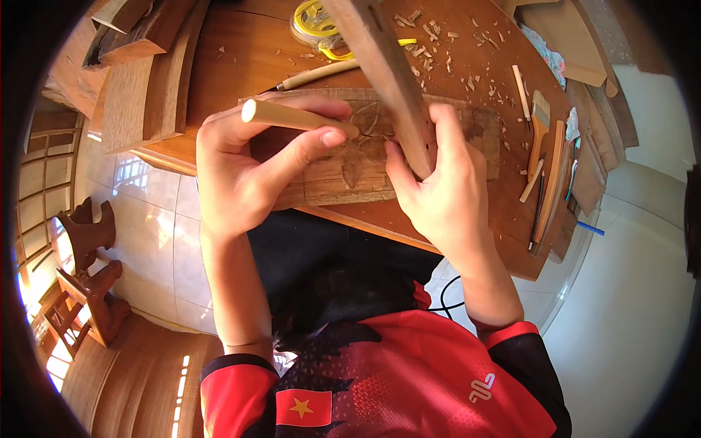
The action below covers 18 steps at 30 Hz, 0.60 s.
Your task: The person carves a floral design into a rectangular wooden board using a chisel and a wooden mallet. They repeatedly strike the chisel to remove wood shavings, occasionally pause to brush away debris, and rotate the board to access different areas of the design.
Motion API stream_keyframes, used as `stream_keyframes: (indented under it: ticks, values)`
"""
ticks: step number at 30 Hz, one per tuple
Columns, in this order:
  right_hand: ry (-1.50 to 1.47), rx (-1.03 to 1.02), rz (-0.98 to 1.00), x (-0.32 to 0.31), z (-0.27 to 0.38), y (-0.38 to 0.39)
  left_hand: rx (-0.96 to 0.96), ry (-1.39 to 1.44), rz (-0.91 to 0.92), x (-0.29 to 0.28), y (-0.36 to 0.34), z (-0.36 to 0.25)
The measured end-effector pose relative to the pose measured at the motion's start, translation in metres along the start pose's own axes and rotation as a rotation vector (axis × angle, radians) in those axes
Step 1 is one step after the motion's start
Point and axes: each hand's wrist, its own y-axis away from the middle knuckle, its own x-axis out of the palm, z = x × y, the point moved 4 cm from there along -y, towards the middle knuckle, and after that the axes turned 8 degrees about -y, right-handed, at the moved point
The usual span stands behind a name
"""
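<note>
My left hand point(237, 164) is closed around the pale round handle of a carving chisel point(292, 117). The chisel lies aslant, its tip end pointing right, low over a carved wooden board point(369, 186). Leaf-like outlines show in the board's surface. Gripped in my right hand point(453, 197) is the near end of a long wooden bar point(387, 80), which slants up and away to the left over the board. My right thumb is close to the chisel's tip, and whether the tip touches the wood I cannot tell.
Beyond the board lie another wood-handled tool point(318, 74) and a yellow tape measure point(315, 25). Wood chips point(478, 69) are scattered over the table. A brush point(540, 109) and several slim tools rest at its right edge. Wooden blocks point(131, 102) are stacked at the left.
</note>
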Motion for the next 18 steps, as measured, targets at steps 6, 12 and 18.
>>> stream_keyframes:
  ticks: [6, 12, 18]
  values:
    - [0.065, -0.005, 0.100, -0.007, 0.006, -0.015, -0.051, -0.033, 0.014, -0.001, 0.000, -0.003]
    - [0.150, -0.114, 0.097, -0.028, 0.033, -0.034, -0.083, 0.028, 0.021, -0.002, 0.003, 0.001]
    - [0.058, 0.021, -0.159, -0.083, -0.004, -0.078, -0.113, -0.012, 0.022, -0.001, 0.003, -0.002]
